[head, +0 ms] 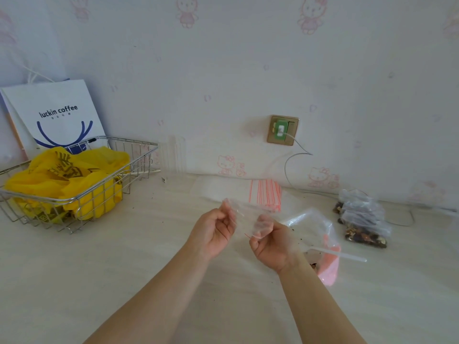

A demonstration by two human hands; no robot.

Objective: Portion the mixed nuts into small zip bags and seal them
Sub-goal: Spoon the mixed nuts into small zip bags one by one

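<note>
- hands first: the left hand (pixel 214 228) and the right hand (pixel 269 242) are both raised above the table (pixel 154 264), close together, fingers curled.
- each pinches an edge of one small clear zip bag (pixel 244 217), held stretched between them; a thin red line shows near its lower edge, and it looks empty.
- just right of the right hand lies a larger clear bag (pixel 314 227) with pink print and a few nuts inside; a white plastic spoon (pixel 340 254) rests in its mouth, handle pointing right.
- behind the hands, a stack of unused zip bags (pixel 265 193) with red stripes lies flat.
- far right, near the wall, filled nut bags (pixel 362 224) sit in a pile.
- far left stands a wire basket (pixel 82 202) holding yellow plastic bags (pixel 62 180), with a white paper bag (pixel 54 112) behind it.
</note>
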